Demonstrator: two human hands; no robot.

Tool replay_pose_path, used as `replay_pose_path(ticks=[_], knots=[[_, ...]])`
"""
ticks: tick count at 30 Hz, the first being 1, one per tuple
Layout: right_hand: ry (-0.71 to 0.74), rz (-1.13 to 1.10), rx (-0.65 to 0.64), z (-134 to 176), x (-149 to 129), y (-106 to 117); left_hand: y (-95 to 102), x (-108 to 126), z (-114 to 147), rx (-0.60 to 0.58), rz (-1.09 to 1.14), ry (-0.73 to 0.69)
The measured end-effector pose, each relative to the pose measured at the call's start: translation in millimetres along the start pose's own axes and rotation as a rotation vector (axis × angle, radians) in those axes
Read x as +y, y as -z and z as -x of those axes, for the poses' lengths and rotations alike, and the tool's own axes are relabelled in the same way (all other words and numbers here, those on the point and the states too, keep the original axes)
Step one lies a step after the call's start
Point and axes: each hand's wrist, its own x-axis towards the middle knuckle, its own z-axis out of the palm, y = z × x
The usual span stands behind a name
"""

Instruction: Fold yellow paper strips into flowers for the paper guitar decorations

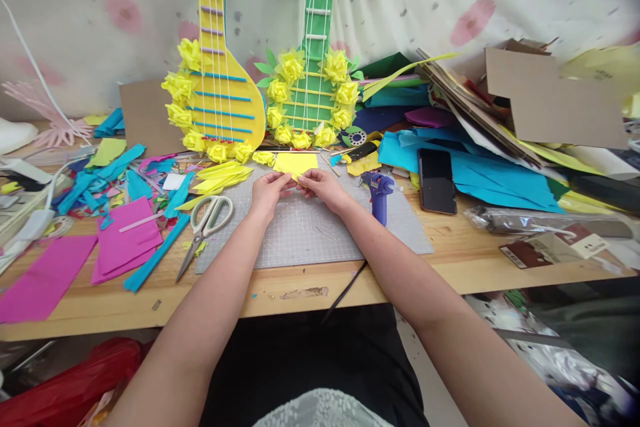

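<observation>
My left hand and my right hand meet over the grey cutting mat, thumbs and fingertips pinched together. Between them is a small piece of yellow crepe paper, mostly covered by the fingers. Just behind the fingertips lies a yellow paper sheet. Scissors with pale handles rest to the left, blades toward me. A blue glue gun stands right of my right hand. Yellow paper strips lie beyond my left hand.
At the back lean a yellow cardboard guitar and a green cardboard guitar, both with yellow paper flowers. Pink sheets and blue scraps cover the left. A phone, blue paper and stacked cardboard occupy the right.
</observation>
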Motion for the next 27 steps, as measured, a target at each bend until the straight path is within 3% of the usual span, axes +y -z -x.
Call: replay_pose_path(ticks=[14, 27], knots=[[0.025, 0.064, 0.005, 0, 0, -1, 2.1, -4, -4, 0.036, -0.015, -0.1], [-0.061, -0.098, 0.052, 0, 0, 11, 8.7, -4, -7, 0.03, 0.108, -0.096]])
